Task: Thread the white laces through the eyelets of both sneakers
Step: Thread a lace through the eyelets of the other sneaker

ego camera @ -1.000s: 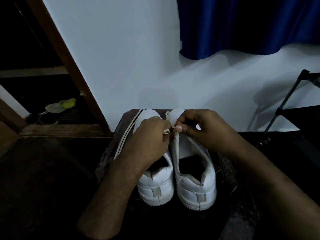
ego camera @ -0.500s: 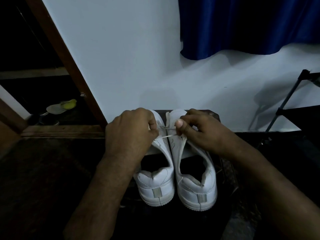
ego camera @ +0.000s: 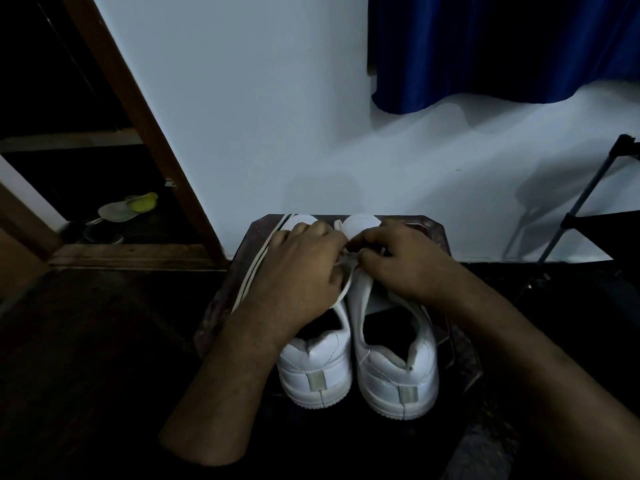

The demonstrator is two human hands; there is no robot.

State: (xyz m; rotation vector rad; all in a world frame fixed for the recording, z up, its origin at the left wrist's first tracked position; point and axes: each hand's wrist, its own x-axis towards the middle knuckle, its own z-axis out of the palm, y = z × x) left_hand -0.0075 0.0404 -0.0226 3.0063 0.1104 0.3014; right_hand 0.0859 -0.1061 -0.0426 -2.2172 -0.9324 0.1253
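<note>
Two white sneakers stand side by side on a small dark table, heels toward me: the left sneaker and the right sneaker. My left hand covers the left sneaker's front, and its fingers grip a white lace that runs between the shoes. My right hand lies over the right sneaker's eyelet area, fingers curled and pinching the same lace where the hands meet. A second loose white lace lies along the table's left side. The eyelets are hidden by my hands.
A white wall rises just behind the table, with a blue curtain hanging at upper right. A brown door frame slants on the left, a sandal beyond it. A black metal rack stands at right. The floor is dark.
My left hand moved back right and down toward the gap between the shoes, bringing the lace with it. My right hand stayed over the right sneaker's front.
</note>
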